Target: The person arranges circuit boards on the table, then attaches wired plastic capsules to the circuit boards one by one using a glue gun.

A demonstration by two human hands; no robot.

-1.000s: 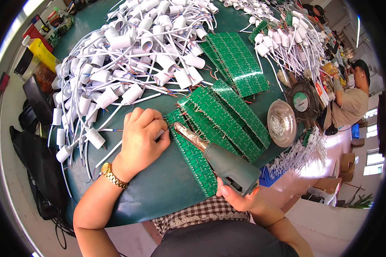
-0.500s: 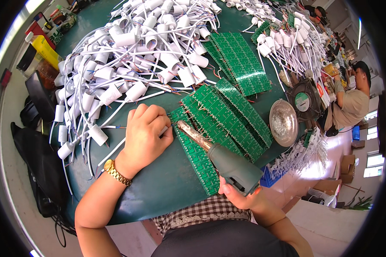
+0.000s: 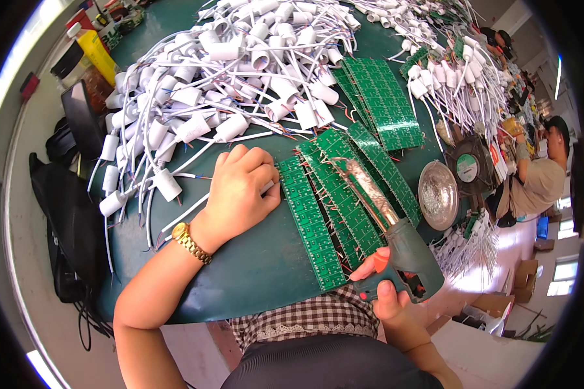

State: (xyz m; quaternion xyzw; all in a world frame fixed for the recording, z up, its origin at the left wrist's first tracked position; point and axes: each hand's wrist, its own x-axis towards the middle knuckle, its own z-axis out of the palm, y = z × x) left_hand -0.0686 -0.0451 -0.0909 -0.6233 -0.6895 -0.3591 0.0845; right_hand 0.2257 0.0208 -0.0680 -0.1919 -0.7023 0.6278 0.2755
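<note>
My right hand [image 3: 389, 299] grips the dark green soldering gun [image 3: 414, 256] by its handle, a finger near the orange trigger. Its metal barrel slants up and left, and the bent tip hangs over a green circuit board panel [image 3: 340, 185]. My left hand [image 3: 243, 188] is closed in a pinch at the upper left corner of the nearest circuit board strip [image 3: 310, 227]. The fingers hide most of what they hold; a pale bit shows between them. A white cable [image 3: 187, 216] runs toward that wrist. Short wire ends stick out along the panels' edges.
A large heap of white lamp holders [image 3: 259, 58] with cables covers the far table, a second heap [image 3: 451, 71] lies at right. More green panels [image 3: 386, 107] are stacked behind. A metal dish [image 3: 438, 194] and a fan [image 3: 467, 165] stand right. A co-worker [image 3: 538, 168] sits beyond.
The soldering gun has lifted away from the left hand's fingertips and moved right, over the boards. My left hand keeps its pinch at the strip's corner. The whole view has shifted slightly.
</note>
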